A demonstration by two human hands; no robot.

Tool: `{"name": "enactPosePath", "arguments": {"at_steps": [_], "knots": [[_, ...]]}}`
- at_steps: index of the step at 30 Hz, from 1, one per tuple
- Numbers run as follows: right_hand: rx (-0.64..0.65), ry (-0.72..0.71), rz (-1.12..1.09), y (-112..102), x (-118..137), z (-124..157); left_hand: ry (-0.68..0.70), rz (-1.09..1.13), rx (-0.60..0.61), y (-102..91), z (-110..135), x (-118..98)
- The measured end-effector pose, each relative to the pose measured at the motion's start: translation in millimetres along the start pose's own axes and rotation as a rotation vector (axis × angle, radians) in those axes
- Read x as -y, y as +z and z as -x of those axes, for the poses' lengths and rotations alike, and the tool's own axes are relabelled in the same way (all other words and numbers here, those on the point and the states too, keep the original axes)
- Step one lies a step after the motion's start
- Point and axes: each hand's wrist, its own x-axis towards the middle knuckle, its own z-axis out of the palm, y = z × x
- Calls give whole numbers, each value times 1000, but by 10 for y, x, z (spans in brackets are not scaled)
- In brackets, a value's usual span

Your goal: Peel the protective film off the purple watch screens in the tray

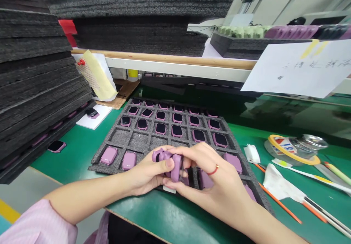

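Note:
Above the front part of a grey foam tray [120,138], my hands meet around purple watch cases. My left hand [149,172] is closed, its thumb pressing on a purple watch case [161,155]. A second purple watch case [176,168], standing on edge, is pinched between the thumb and fingers of my right hand [211,171]. The two cases touch or overlap, and fingers cover much of both. Rows of purple watches with black screens [177,130] fill the tray's back pockets. Purple cases lie face down in the front pockets, such as one watch case [129,160] at left.
Tall stacks of black foam trays [33,65] stand at left and on the shelf [175,68]. Loose watches [57,146] lie left of the tray. At right are a glass jar [296,149] with a tape roll, a white cloth [279,185], an orange stick [282,204] and brushes.

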Motion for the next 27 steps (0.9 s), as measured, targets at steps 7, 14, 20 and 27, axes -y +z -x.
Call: {"name": "enactPosePath", "arguments": {"at_steps": [7,14,20,27], "knots": [[-24,38,-115,-79,-30,-40,-106,60,0,-15,12,-60],[-26,-96,48,-36,-99,-33,-118,33,-12,-14,27,-51],[-98,18,247,-95,-419,-60,-14,49,-341,9,-39,-49],[208,167,296,15,-846,25,68,80,-336,11,-22,-173]]}}
